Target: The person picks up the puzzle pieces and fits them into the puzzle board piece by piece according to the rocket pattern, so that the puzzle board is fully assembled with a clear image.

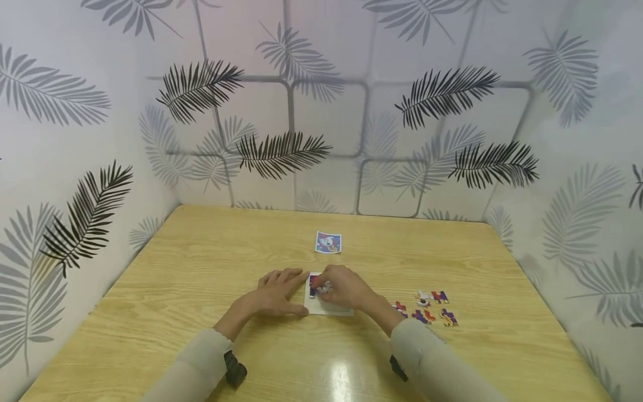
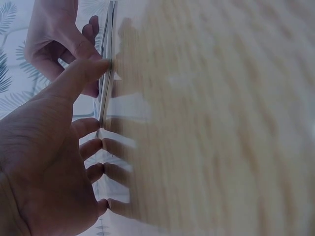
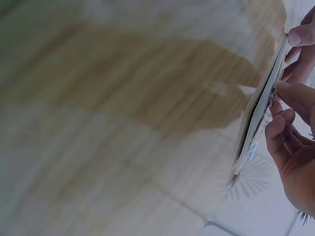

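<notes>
A small white puzzle tray (image 1: 329, 308) lies flat on the wooden table in the head view, with colourful jigsaw pieces (image 1: 313, 286) in its far left part. My left hand (image 1: 276, 291) steadies the tray's left side, its fingers spread. Its thumb (image 2: 93, 70) is at the tray edge in the left wrist view, and the other fingertips rest on the table. Over the tray, my right hand (image 1: 344, 287) has its fingers curled and its thumb and fingertips close together on a puzzle piece (image 1: 324, 287), which they partly hide.
Several loose puzzle pieces (image 1: 423, 300) lie to the right of the tray, some beside my right forearm. A square picture card (image 1: 329, 243) with a white cartoon character lies beyond the tray. Patterned walls (image 1: 326, 111) border the table (image 1: 241, 240) at the back and sides.
</notes>
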`<control>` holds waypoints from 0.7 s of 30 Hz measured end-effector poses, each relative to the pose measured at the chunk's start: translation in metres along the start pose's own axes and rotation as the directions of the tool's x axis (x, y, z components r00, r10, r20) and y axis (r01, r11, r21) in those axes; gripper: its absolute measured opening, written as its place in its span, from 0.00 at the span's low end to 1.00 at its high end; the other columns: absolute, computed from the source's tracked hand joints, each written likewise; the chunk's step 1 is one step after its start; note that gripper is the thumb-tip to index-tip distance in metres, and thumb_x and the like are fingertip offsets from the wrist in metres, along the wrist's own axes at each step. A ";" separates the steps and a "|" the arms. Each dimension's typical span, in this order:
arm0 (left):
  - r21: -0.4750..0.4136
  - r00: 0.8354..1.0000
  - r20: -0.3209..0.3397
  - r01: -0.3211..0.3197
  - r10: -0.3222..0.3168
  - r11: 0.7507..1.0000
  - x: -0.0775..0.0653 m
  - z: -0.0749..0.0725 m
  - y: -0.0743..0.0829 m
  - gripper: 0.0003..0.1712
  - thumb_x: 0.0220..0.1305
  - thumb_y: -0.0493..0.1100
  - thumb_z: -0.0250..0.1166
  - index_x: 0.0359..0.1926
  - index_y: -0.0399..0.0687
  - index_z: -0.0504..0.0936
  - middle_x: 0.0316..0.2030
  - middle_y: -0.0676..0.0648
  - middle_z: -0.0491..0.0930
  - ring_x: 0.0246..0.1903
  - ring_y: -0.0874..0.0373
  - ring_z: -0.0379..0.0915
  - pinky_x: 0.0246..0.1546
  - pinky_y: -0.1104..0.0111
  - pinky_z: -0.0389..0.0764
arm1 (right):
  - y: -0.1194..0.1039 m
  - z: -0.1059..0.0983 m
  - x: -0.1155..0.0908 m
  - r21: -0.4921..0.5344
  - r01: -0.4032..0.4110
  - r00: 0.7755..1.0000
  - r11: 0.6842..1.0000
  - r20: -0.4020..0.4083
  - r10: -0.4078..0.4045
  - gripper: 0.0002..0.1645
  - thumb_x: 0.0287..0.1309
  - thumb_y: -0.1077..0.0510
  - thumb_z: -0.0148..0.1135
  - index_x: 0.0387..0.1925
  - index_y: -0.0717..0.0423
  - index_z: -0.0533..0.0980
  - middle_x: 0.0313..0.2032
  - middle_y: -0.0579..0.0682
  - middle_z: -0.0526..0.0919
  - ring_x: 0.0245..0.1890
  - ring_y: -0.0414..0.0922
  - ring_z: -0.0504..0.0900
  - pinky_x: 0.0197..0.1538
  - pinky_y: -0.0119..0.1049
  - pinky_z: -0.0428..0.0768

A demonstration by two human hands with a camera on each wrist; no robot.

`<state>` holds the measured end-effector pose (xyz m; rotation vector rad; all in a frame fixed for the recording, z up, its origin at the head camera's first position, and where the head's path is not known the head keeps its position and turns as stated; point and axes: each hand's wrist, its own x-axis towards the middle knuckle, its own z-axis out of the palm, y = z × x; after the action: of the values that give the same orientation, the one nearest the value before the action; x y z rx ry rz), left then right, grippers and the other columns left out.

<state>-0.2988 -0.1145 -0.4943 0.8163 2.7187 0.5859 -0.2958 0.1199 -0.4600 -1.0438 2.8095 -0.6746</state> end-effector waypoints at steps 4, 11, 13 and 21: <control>0.002 1.000 0.001 -0.001 0.001 1.000 0.000 0.000 0.001 0.56 0.64 0.66 0.68 0.84 0.56 0.53 0.81 0.45 0.50 0.74 0.36 0.49 0.73 0.35 0.45 | 0.000 0.001 0.000 -0.014 -0.007 1.000 1.000 0.007 0.007 0.12 0.61 0.63 0.73 0.47 0.54 0.89 0.44 0.50 0.87 0.46 0.47 0.83 0.51 0.46 0.83; 0.002 1.000 0.004 0.000 0.000 1.000 -0.001 0.001 0.002 0.55 0.65 0.66 0.68 0.84 0.57 0.52 0.81 0.45 0.50 0.74 0.36 0.49 0.73 0.35 0.46 | -0.004 0.001 0.000 -0.059 -0.010 1.000 0.998 0.013 0.011 0.12 0.61 0.63 0.73 0.47 0.54 0.89 0.44 0.52 0.87 0.43 0.47 0.84 0.47 0.45 0.85; 0.004 1.000 0.011 -0.001 0.001 1.000 -0.001 0.001 0.003 0.55 0.65 0.66 0.68 0.84 0.57 0.52 0.81 0.45 0.50 0.74 0.36 0.49 0.73 0.35 0.46 | -0.005 0.003 0.000 -0.074 -0.015 1.000 0.997 0.012 0.016 0.12 0.61 0.63 0.73 0.47 0.53 0.89 0.45 0.52 0.87 0.43 0.47 0.84 0.47 0.45 0.85; 0.028 1.000 0.020 0.001 -0.002 1.000 0.001 -0.001 0.002 0.55 0.65 0.67 0.67 0.84 0.57 0.51 0.81 0.45 0.49 0.74 0.35 0.50 0.73 0.35 0.47 | -0.006 0.005 0.000 -0.129 0.016 1.000 0.992 -0.022 -0.019 0.12 0.59 0.63 0.74 0.46 0.53 0.89 0.42 0.51 0.86 0.39 0.45 0.83 0.43 0.41 0.84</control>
<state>-0.2992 -0.1127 -0.4932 0.8225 2.7144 0.5378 -0.2910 0.1140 -0.4618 -1.0880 2.9009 -0.5164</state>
